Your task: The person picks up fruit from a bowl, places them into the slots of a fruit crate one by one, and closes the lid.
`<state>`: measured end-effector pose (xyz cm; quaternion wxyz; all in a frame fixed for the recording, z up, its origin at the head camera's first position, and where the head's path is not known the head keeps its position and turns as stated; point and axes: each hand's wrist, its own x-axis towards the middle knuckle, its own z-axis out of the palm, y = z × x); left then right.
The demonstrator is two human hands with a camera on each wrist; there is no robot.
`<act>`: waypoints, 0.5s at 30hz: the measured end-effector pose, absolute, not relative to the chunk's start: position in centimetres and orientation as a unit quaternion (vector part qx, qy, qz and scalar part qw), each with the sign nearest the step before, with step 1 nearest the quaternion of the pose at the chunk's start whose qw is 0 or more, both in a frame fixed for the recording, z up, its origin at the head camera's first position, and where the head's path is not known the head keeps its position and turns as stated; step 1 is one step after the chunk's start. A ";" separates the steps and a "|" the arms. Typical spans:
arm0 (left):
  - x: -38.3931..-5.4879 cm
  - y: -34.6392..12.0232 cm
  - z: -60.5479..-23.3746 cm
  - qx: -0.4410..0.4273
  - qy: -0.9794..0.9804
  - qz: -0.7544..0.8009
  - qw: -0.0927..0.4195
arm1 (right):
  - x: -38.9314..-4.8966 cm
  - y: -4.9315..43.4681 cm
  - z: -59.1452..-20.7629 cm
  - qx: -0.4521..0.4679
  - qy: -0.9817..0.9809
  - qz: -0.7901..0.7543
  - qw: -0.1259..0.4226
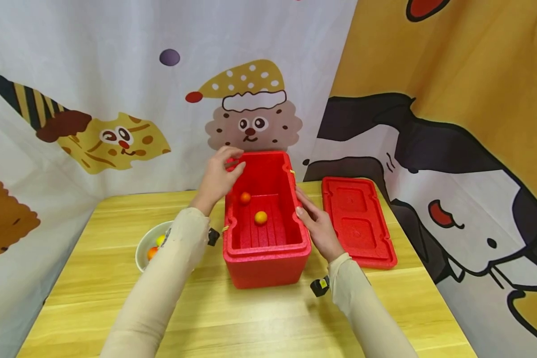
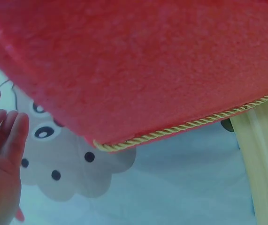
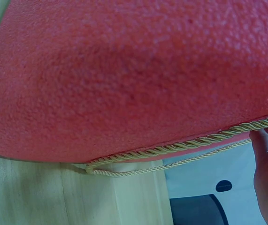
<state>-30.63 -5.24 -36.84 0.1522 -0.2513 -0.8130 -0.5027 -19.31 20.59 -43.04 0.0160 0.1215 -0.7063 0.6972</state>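
Note:
A red foam box stands without its lid on the wooden table. Inside lie a small orange fruit near the far left and a yellow-orange fruit nearer the middle. My left hand hovers by the box's far left corner, fingers loosely bent, with nothing between them. In the left wrist view, its fingers are apart from the box wall. My right hand rests against the right rim, its fingers fairly straight along the outer side. Close by its fingertips runs a twisted gold cord.
To the left of the box, a pale bowl with yellow and orange fruits sits partly behind my left sleeve. The red lid lies flat to the right. A printed curtain hangs just behind the table.

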 end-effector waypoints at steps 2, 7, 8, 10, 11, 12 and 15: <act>-30.3 -5.8 -36.8 -0.247 -0.803 -0.517 0.163 | -19.3 20.6 -43.0 0.123 -0.704 0.699 0.016; -29.7 -7.0 -36.8 -0.250 -0.791 -0.528 0.182 | -19.3 20.6 -43.0 0.123 -0.705 0.699 0.019; -29.6 -7.3 -36.8 -0.252 -0.789 -0.530 0.184 | -19.4 20.6 -43.1 0.122 -0.705 0.699 0.019; -29.4 -7.8 -36.9 -0.254 -0.784 -0.534 0.189 | -19.4 20.6 -43.1 0.120 -0.705 0.698 0.020; -29.3 -8.1 -37.0 -0.253 -0.781 -0.537 0.193 | -19.4 20.6 -43.1 0.120 -0.706 0.698 0.020; -29.2 -8.3 -37.0 -0.251 -0.780 -0.538 0.196 | -19.4 20.6 -43.1 0.119 -0.707 0.697 0.020; -27.8 -8.9 -36.5 -0.246 -0.782 -0.537 0.200 | -19.4 20.5 -43.2 0.122 -0.707 0.696 0.015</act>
